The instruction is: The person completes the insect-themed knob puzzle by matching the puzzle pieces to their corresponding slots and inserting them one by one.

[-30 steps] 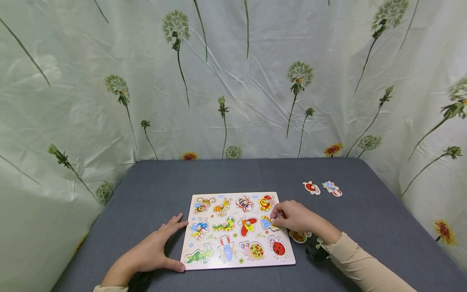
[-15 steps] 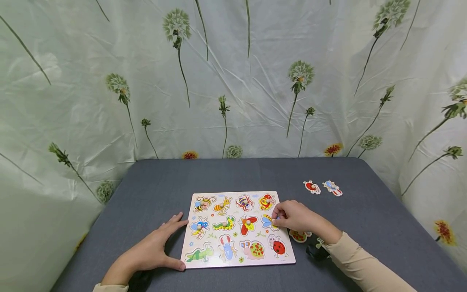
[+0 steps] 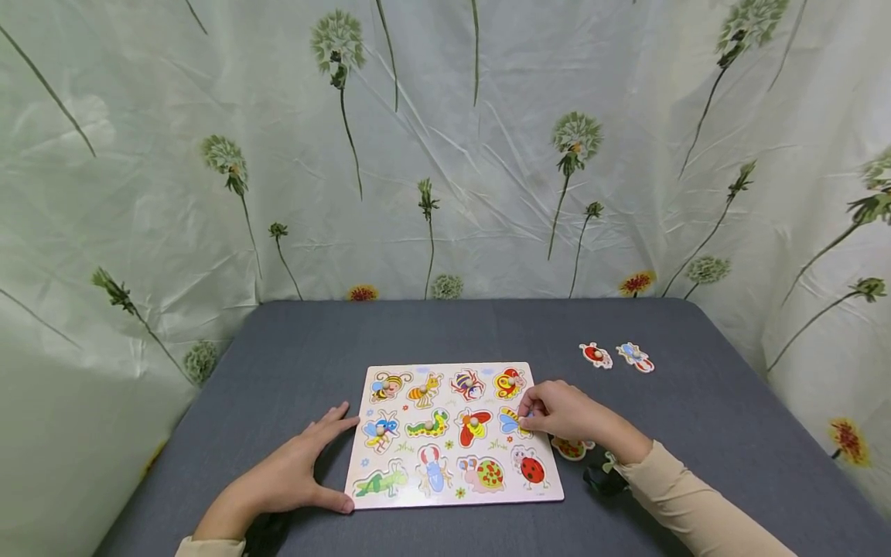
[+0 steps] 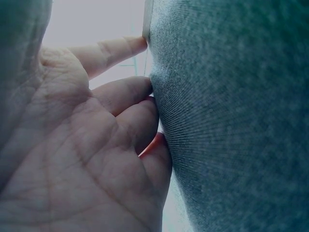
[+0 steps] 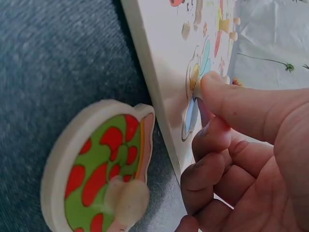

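A pale wooden puzzle board [image 3: 412, 497] with insect pictures lies on the dark table. My left hand [image 3: 295, 472] is spread along its left side, thumb at the near corner and fingertips at the edge; the left wrist view shows these fingers [image 4: 128, 92] fairly straight. My right hand [image 3: 564, 414] pinches the knob of a blue-winged, yellow-striped insect piece [image 3: 509, 420] at the board's right side. In the right wrist view this piece [image 5: 190, 113] sits at its printed place, its knob mostly hidden by thumb and finger. Several knobbed pieces fill the upper two rows; the bottom-row pictures show no knobs.
A green-and-red snail piece [image 5: 91, 193] with a knob lies beside the board, under my right wrist. Farther back on the right are a ladybug piece [image 3: 595, 356] and a blue-and-red beetle piece [image 3: 635, 357]. A flowered curtain [image 3: 501, 155] hangs behind the table [image 3: 313, 333].
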Motion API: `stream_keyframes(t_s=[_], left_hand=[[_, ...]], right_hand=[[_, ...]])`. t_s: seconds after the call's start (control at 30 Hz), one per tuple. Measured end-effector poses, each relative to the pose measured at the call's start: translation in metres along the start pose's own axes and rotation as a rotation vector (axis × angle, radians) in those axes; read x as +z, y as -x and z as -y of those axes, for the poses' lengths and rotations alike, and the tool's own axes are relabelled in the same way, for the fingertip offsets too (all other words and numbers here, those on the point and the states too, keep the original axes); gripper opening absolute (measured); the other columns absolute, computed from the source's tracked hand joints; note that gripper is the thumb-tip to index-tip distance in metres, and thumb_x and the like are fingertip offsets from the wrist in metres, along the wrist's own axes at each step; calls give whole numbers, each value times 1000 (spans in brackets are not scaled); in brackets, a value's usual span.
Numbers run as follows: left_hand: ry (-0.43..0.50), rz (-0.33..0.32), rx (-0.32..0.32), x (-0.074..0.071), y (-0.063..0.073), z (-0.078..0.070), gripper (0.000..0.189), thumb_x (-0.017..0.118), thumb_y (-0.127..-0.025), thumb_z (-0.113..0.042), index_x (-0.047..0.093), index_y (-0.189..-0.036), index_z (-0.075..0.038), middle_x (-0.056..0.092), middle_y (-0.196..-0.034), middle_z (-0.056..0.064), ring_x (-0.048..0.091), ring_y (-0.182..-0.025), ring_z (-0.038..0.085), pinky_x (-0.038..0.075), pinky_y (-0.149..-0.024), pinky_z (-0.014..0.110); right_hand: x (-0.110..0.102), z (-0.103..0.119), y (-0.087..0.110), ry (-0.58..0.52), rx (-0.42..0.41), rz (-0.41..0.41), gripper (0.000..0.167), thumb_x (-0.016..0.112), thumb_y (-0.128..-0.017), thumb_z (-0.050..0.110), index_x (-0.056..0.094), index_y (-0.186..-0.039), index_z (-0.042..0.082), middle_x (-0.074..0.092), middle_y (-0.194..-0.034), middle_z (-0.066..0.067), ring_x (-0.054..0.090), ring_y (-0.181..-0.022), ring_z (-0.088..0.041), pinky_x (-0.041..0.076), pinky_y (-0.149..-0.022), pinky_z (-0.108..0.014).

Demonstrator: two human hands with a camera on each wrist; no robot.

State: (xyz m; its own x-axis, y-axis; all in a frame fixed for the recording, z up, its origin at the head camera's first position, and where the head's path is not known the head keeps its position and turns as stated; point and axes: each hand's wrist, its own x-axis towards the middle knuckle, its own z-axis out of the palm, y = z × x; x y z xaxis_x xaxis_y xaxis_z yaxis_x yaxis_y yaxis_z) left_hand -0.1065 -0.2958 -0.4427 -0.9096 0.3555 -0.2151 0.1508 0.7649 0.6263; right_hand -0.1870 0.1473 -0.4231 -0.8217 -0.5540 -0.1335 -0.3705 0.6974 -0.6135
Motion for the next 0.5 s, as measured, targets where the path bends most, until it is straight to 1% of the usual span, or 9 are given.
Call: stream_keyframes(t_s=[0.1, 0.27, 0.5], left_hand=[[1, -4, 10, 0, 0, -1, 124, 102, -63, -55, 44, -165, -18, 23, -179, 19, 19, -163, 55, 20, -125, 79], [7, -1, 9, -1, 1, -1, 123, 102, -63, -55, 43, -165, -18, 23, -179, 20, 18, -163, 55, 20, -125, 79], [7, 0, 7, -1, 1, -2, 124, 102, -63, -55, 43, -166, -18, 23, -179, 20, 18, -162, 56, 20, -124, 80]], right_hand=[[0, 1, 0, -15, 9, 1, 9, 79, -98, 18, 73, -93, 13, 53, -67, 9, 45, -57, -3, 35, -52, -19], [1, 2, 0, -43, 13, 0, 10, 80, -98, 17, 74, -93, 12, 54, -68, 8, 46, -60, -4, 36, -54, -20], [-1, 0, -1, -43, 0, 2, 10, 81, -97, 18, 74, -92, 12, 53, -67, 8, 45, -58, -4, 34, -53, -20]])
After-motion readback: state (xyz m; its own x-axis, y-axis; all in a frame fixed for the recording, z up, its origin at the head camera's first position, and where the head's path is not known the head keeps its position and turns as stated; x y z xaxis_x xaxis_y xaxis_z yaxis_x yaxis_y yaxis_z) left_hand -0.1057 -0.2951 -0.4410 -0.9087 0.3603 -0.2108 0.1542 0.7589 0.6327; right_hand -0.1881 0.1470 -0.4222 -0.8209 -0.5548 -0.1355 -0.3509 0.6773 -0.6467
